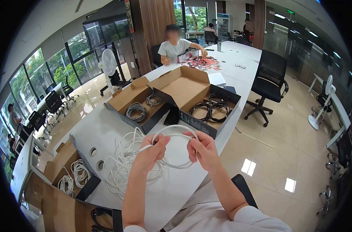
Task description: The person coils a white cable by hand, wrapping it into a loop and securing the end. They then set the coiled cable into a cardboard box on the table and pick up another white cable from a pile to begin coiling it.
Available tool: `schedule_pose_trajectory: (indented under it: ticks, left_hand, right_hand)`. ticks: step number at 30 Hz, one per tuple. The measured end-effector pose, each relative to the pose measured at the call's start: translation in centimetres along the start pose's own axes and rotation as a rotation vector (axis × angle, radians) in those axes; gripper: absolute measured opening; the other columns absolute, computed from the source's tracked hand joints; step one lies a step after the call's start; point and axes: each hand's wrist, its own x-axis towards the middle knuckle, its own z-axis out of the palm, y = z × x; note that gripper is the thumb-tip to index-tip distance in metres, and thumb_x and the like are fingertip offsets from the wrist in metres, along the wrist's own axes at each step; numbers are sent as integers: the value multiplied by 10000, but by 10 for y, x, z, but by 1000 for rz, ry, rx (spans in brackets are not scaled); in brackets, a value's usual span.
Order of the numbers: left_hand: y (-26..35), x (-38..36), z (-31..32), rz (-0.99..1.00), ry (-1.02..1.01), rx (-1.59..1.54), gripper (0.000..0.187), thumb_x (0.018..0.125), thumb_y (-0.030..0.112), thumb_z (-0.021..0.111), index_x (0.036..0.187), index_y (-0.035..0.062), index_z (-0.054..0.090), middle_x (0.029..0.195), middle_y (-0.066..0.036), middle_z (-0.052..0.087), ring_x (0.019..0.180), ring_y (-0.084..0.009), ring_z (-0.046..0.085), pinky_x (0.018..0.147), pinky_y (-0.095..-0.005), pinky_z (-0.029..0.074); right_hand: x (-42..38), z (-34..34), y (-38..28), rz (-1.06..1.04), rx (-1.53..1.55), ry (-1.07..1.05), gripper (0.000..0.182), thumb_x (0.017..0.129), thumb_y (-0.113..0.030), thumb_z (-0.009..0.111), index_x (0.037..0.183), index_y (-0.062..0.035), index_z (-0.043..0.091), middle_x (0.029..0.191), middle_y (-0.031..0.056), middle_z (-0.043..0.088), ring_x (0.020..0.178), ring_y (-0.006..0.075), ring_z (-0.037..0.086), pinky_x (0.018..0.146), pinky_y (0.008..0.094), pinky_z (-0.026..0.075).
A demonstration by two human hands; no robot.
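Observation:
Between my hands a white cable (179,127) is bent into a round loop, held above the near part of the table. My left hand (154,149) is closed on the loop's left side, thumb pressed over the cable. On the loop's right side, my right hand (202,149) pinches the cable with curled fingers. Below and left of my hands, a loose tangle of white cable (120,170) spreads over the white table (81,125). Whether the held loop runs into that tangle is partly hidden by my left hand.
Open boxes ahead hold a grey cable coil (136,112) and black cables (214,110). Coiled white cables (80,172) fill a box at left. A phone (172,117) lies between boxes. Across the table a person (178,48) handles red packets (203,62). An office chair (270,77) stands right.

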Motion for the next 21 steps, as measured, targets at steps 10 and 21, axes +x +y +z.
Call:
schedule_pose_trajectory:
  ticks: [10, 21]
  left_hand:
    - [-3, 2, 6, 235, 158, 521, 357, 797, 204, 747, 621, 69, 467, 590, 62, 378, 561, -44, 304, 495, -231, 252]
    - [2, -1, 8, 259, 93, 707, 297, 773, 180, 767, 663, 23, 540, 577, 38, 435, 550, -42, 355, 473, -223, 289]
  right_hand:
    - [-13, 14, 3, 87, -134, 11, 639, 1010, -526, 282, 1005, 15, 621, 530, -38, 339, 454, 65, 289, 446, 234, 271]
    - [-5, 7, -7, 192, -198, 86, 483, 1022, -372, 403, 933, 22, 667, 519, -71, 358, 457, 34, 253, 440, 228, 211]
